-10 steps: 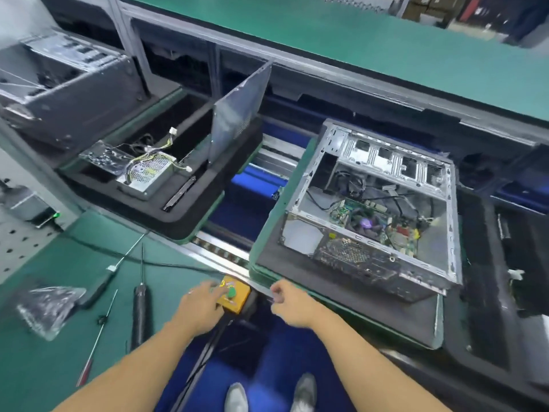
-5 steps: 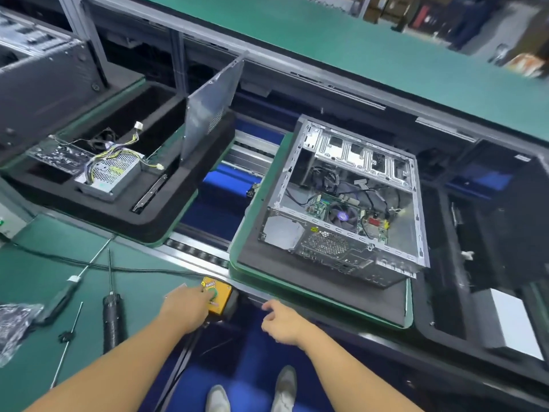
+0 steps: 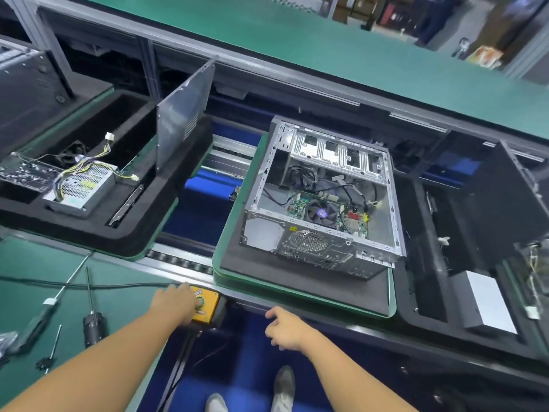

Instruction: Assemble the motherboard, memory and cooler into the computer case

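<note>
**Hidden or unclear.** The tray far right of the right grip is cut by the frame edge. A dark housing and a white box on it show only in part. A black housing far ahead-left of the left grip is also cropped. Inside the computer case the motherboard lies on the floor with the cooler on it. Cables cross above, and smaller board parts are too fine to tell.

**Edges and room.** The computer case stands open side up on a foam pad, ahead and right of the right grip. A bare strip of pad lies between them. A blue gap lies ahead of the left grip.

**Grips.** The left grip lies spread over a yellow button box at the desk edge. The right grip hovers just right of the box, fingers loosely curled, forefinger out, holding nothing.

**Surroundings.** Ahead-left of the left grip, a foam tray holds an upright side panel and a power supply. Two screwdrivers and a cable lie left of it.
</note>
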